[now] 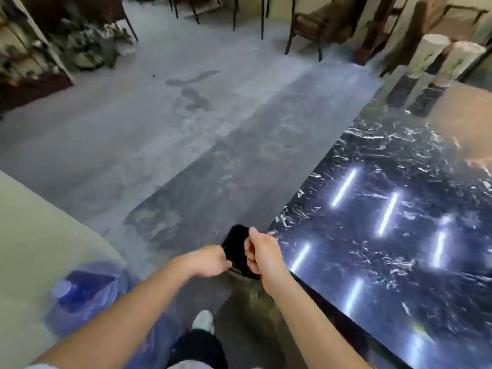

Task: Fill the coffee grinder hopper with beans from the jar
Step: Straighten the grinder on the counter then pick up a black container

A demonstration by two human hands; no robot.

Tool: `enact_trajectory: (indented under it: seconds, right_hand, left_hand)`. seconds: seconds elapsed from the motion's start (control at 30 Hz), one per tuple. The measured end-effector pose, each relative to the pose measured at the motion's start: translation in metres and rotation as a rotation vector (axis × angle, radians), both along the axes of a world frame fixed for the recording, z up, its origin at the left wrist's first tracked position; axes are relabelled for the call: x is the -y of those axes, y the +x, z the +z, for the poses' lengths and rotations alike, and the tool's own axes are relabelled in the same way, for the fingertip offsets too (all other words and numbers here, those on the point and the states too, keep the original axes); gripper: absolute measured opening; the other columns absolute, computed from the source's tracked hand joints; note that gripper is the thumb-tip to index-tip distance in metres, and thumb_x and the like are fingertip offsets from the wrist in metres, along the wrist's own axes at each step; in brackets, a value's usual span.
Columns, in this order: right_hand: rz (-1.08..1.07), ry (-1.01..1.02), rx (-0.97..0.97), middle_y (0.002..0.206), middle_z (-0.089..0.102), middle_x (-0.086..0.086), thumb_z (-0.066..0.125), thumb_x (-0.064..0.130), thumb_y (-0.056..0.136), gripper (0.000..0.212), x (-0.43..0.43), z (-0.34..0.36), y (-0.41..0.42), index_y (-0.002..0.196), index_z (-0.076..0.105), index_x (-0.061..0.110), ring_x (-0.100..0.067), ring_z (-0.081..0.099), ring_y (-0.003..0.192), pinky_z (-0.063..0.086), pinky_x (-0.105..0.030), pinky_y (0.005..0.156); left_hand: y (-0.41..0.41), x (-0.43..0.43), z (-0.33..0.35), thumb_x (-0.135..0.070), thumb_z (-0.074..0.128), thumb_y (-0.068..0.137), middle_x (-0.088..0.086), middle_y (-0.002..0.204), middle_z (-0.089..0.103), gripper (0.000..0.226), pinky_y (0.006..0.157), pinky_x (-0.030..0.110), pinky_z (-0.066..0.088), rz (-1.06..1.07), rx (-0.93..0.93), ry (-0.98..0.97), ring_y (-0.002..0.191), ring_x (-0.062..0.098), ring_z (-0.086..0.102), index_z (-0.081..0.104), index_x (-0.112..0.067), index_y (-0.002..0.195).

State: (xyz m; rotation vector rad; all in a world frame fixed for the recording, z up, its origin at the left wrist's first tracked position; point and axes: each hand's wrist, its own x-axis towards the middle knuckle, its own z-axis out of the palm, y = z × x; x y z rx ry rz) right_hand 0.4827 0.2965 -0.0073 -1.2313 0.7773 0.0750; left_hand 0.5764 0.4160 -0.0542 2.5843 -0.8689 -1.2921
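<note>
Black and blurred, a dark object (238,249) sat between both hands out over the floor, just beside the near corner of the dark marble table (386,209). The left hand (205,261) gripped its near side with fingers curled around it; the right hand (262,251) closed over its top and far side. Whether this was the bean jar, its lid or some other container could not be told, as motion blur smeared its outline. No grinder or hopper appeared anywhere in view, and no beans could be seen.

Judging by the grip, the step in hand looked like carrying or opening the container, an early stage with the filling not yet begun. The next move would call for reaching the grinder and freeing the container's mouth.

A purple plastic bag (85,291) lay on the floor to the left, and one pale shoe (203,320) showed below. The room beyond was too smeared to read.
</note>
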Motion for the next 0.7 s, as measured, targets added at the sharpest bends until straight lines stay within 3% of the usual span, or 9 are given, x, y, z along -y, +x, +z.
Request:
enact_trajectory:
  seconds: [0.07,0.13,0.27,0.37,0.53,0.6,0.67,0.7]
  right_hand:
    - [0.08,-0.087,-0.012,0.037,0.033,0.006,0.039,0.028,0.097,0.048,-0.029,-0.022,0.038,0.05,0.042,0.015,-0.008,0.028,0.034,0.023,-0.016,0.037]
    - [0.125,-0.168,-0.091,0.043,0.038,0.002,0.04,0.029,0.096,0.046,-0.049,-0.049,0.067,0.053,0.045,0.013,-0.012,0.033,0.043,0.026,-0.023,0.046]
    - [0.047,-0.245,-0.345,0.051,0.046,-0.003,0.041,0.028,0.094,0.047,-0.058,-0.12,0.103,0.049,0.047,0.016,-0.021,0.044,0.055,0.032,-0.03,0.059]
    - [0.04,-0.369,-0.509,0.06,0.058,-0.012,0.045,0.026,0.092,0.044,-0.045,-0.182,0.123,0.052,0.055,0.011,-0.03,0.056,0.07,0.038,-0.032,0.064]
    - [0.088,-0.495,-0.658,0.09,0.07,-0.024,0.054,0.016,0.082,0.021,-0.013,-0.278,0.151,0.074,0.069,0.004,-0.038,0.063,0.094,0.046,-0.032,0.073]
    - [0.112,-0.543,-0.672,0.098,0.071,-0.023,0.055,0.007,0.076,0.022,-0.001,-0.307,0.158,0.088,0.073,0.004,-0.038,0.063,0.099,0.049,-0.033,0.08]
    - [0.113,-0.582,-0.655,0.1,0.07,-0.023,0.055,0.001,0.073,0.026,0.008,-0.331,0.164,0.093,0.072,0.001,-0.038,0.063,0.1,0.049,-0.033,0.082]
    - [0.095,-0.607,-0.65,0.099,0.07,-0.023,0.054,-0.001,0.073,0.025,0.012,-0.341,0.167,0.092,0.071,-0.001,-0.038,0.062,0.099,0.049,-0.033,0.082]
  left_hand:
    - [0.036,-0.008,-0.024,-0.03,0.041,0.097,0.01,0.077,0.062,0.034,0.07,0.032,0.044,-0.09,-0.002,0.102,0.076,0.027,0.056,0.061,-0.008,0.082]
    - [0.068,-0.015,-0.051,-0.026,0.04,0.095,0.013,0.099,0.067,0.028,0.08,0.038,0.049,-0.169,-0.033,0.149,0.089,0.031,0.061,0.062,-0.009,0.096]
    - [0.11,-0.011,-0.103,-0.029,0.05,0.086,0.016,0.092,0.064,0.021,0.074,0.04,0.052,-0.263,-0.027,0.235,0.08,0.03,0.061,0.062,-0.011,0.085]
    - [0.134,0.001,-0.154,-0.022,0.055,0.083,0.023,0.105,0.065,0.027,0.078,0.043,0.055,-0.29,-0.03,0.235,0.093,0.038,0.064,0.064,-0.001,0.098]
    - [0.163,0.028,-0.235,-0.017,0.056,0.084,0.024,0.117,0.061,0.034,0.071,0.034,0.048,-0.317,0.02,0.234,0.104,0.038,0.062,0.059,0.0,0.114]
    - [0.168,0.04,-0.261,-0.014,0.056,0.083,0.024,0.113,0.06,0.026,0.072,0.038,0.051,-0.318,0.03,0.203,0.1,0.039,0.062,0.058,-0.001,0.106]
    - [0.171,0.051,-0.285,-0.008,0.056,0.083,0.023,0.106,0.059,0.007,0.066,0.038,0.048,-0.283,0.041,0.144,0.089,0.038,0.061,0.051,-0.004,0.08]
    - [0.17,0.057,-0.297,-0.004,0.054,0.082,0.023,0.105,0.058,0.015,0.064,0.038,0.045,-0.264,0.05,0.11,0.085,0.037,0.059,0.045,-0.004,0.071]
